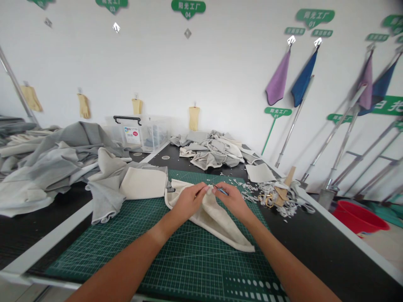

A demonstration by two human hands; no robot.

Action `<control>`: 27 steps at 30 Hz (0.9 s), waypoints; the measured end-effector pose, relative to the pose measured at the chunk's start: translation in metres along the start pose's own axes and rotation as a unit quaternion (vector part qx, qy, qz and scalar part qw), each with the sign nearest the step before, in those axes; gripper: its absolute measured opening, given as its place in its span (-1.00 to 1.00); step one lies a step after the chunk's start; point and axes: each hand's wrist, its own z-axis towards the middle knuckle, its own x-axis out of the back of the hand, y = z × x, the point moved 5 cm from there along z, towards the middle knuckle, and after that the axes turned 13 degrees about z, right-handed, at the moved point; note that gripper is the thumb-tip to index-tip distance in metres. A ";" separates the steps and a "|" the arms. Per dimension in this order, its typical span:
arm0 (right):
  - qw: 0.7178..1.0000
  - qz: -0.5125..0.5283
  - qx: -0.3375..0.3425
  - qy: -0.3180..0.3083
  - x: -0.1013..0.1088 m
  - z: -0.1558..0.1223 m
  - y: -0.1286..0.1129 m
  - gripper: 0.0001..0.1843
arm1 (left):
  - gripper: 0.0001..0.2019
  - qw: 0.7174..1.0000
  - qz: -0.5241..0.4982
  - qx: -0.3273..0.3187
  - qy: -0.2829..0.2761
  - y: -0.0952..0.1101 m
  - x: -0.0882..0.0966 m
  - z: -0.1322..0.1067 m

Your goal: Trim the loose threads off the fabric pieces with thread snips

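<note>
My left hand (195, 199) pinches the upper edge of a cream cloth piece (217, 218), its thumb and fingertips pressed together. The piece looks sewn, with a thick seamed rim, and hangs down to a point at the lower right. My right hand (231, 198) is closed around a small blue-handled tool (221, 190) with a thin dark tip, close to the left fingertips at the cloth's edge. The tool's exact kind is too small to make out. Under both hands lies a green cutting mat (132, 243).
Heaped grey and cream cloth (63, 155) lies at left, beside a folded cream piece (145, 183). More cloth (217, 149) is piled behind the mat. Small scraps (267, 188) and gold-handled scissors (268, 200) lie at right. A clear box (147, 134) stands at the back; a red basin (359, 216) sits beyond the table.
</note>
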 end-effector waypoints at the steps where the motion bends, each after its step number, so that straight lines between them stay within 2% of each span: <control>1: 1.000 0.002 -0.001 -0.001 0.000 0.000 0.000 -0.70 | -0.62 1.000 0.002 0.000 0.000 0.000 0.000 0.000; 5: 1.000 0.013 -0.006 0.003 -0.001 -0.001 0.001 -0.72 | -0.60 1.000 0.012 0.008 -0.013 -0.002 -0.003 -0.001; 15: 1.000 0.021 -0.001 -0.013 -0.004 -0.001 -0.002 -0.72 | -0.62 0.998 0.043 -0.020 -0.051 0.004 -0.005 -0.005; 21: 1.000 -0.003 0.001 0.005 -0.001 -0.001 -0.001 -0.70 | -0.82 0.999 0.041 0.014 -0.008 0.000 -0.002 -0.003; 27: 1.000 0.007 -0.001 -0.001 -0.003 -0.001 -0.001 -0.65 | -0.74 0.998 0.048 -0.035 0.004 0.003 0.001 -0.002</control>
